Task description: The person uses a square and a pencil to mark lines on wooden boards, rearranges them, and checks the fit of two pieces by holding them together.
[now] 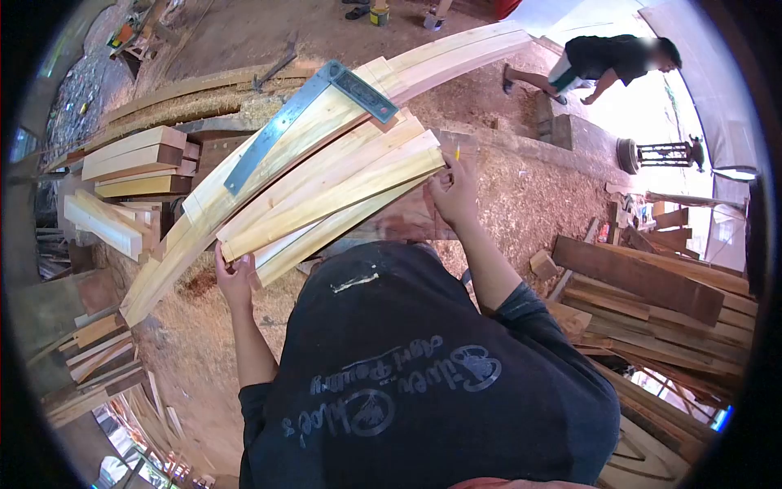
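A pale wooden board [334,197] lies slanted in front of me, its two ends between my hands. At its left end my left hand [236,285] is closed, thumb on the near side. My right hand [455,194] grips the right end, with its fingers partly hidden beneath. Other pale boards [371,153] lie side by side against it, on the far side and underneath. Just beyond them, a metal carpenter's square [281,134] rests on a long curved piece of timber [456,57].
Stacked timber blocks [134,155] stand at the left. A pile of planks [652,293] fills the right side. Sawdust and shavings [521,196] cover the ground. A hammer-like tool [274,67] lies at the back. Another person [607,61] walks at the upper right.
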A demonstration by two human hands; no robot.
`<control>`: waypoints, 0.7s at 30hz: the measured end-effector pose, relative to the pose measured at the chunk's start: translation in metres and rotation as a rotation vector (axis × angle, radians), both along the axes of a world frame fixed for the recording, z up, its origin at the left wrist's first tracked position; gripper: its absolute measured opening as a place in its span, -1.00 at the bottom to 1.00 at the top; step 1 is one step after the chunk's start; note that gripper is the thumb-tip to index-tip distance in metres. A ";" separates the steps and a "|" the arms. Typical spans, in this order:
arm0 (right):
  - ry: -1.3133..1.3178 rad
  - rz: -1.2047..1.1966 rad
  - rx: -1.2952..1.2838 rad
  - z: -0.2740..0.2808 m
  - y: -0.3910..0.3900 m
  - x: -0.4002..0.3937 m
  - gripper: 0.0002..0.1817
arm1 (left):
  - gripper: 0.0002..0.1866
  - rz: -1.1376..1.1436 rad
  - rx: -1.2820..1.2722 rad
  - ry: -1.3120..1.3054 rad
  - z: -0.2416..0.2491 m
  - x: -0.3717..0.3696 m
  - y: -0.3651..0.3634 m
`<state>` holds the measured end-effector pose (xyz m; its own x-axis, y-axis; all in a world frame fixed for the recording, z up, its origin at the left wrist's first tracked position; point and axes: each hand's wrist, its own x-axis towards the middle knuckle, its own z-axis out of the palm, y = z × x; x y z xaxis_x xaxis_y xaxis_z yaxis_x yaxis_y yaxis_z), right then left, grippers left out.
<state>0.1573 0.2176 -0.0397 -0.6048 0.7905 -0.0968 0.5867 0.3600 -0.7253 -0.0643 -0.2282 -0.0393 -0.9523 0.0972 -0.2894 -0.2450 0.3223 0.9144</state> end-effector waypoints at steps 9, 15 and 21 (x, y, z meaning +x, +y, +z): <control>0.047 -0.137 0.104 0.011 -0.019 0.000 -0.53 | -0.13 -0.033 0.033 0.037 0.002 0.002 0.001; 0.092 -0.152 0.107 0.003 -0.017 -0.001 -0.50 | -0.13 -0.051 0.004 0.038 -0.007 -0.002 -0.005; 0.092 -0.171 0.101 0.008 -0.022 -0.004 -0.48 | -0.13 -0.054 0.002 0.045 -0.008 -0.002 -0.007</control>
